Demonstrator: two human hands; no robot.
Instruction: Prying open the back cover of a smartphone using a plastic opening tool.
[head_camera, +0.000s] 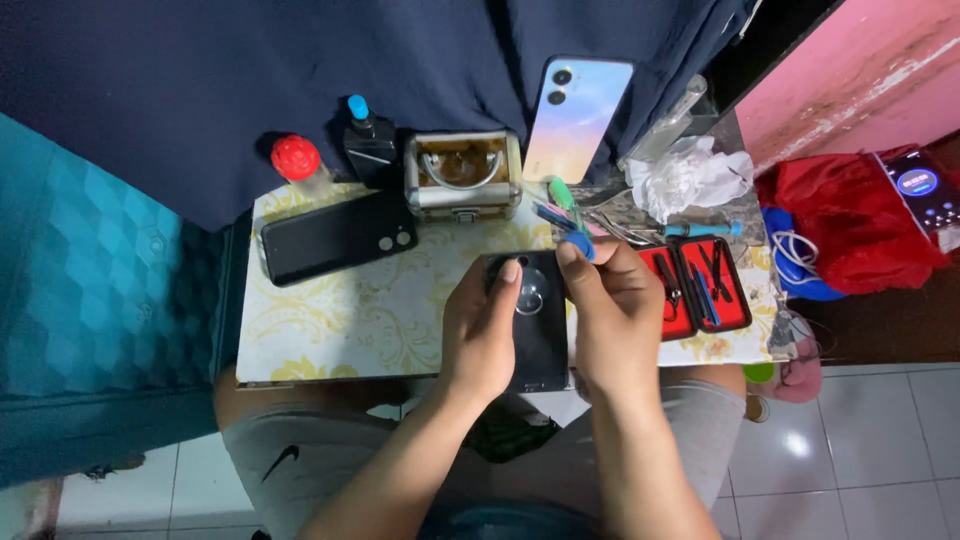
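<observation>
Both of my hands hold a black phone back side up over the small patterned table. My left hand grips its left edge, thumb resting near the round camera ring. My right hand grips the right edge and also pinches a small blue pick at the phone's top corner. A second black phone lies on the table at the left. A pastel-coloured phone leans upright at the back.
A red-capped bottle, a blue-capped dark bottle and a small metal case stand at the back. An open red tool kit lies at the right, crumpled white tissue behind it. A red bag sits farther right.
</observation>
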